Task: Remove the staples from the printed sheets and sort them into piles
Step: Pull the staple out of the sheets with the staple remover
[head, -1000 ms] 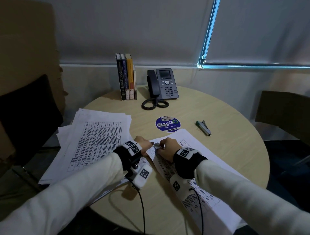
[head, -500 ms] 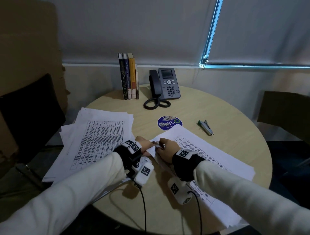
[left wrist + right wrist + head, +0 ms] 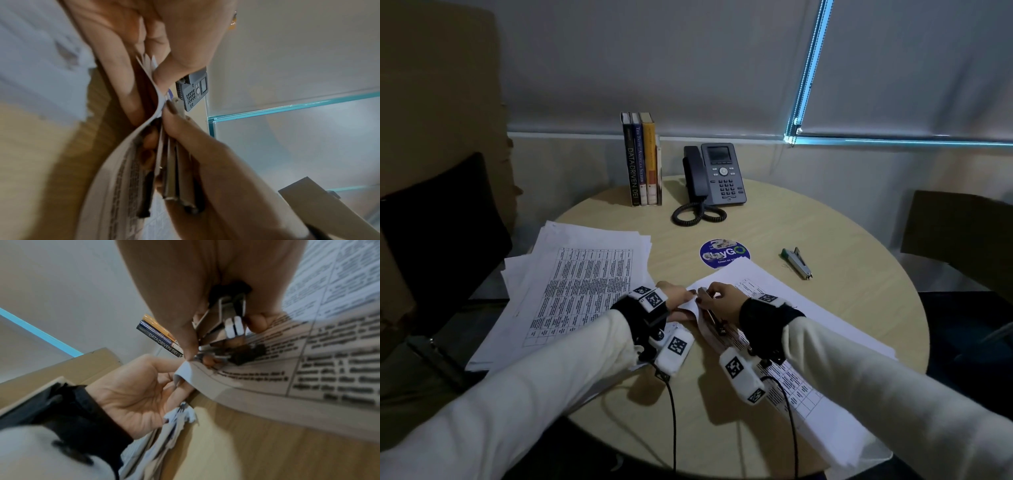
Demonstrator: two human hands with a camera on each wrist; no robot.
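Note:
A stapled set of printed sheets [image 3: 808, 315] lies on the round table [image 3: 842, 240], its near-left corner lifted. My left hand [image 3: 673, 296] pinches that corner [image 3: 153, 65] between thumb and fingers. My right hand [image 3: 722, 298] grips a slim metal staple tool [image 3: 227, 321], whose tip sits against the same corner [image 3: 185, 369]. The tool [image 3: 176, 170] lies along my right palm. I cannot make out the staple itself. A loose pile of printed sheets [image 3: 585, 284] spreads over the table's left side.
A second stapler [image 3: 797, 263] lies right of centre, beyond the sheets. A round blue sticker [image 3: 724, 253], a desk phone [image 3: 717, 174] and upright books [image 3: 642, 159] are farther back. Dark chairs [image 3: 431, 240] stand at both sides.
The stapled set has swung so its near end lies farther right. Both hands stay together at its lifted corner, barely shifted.

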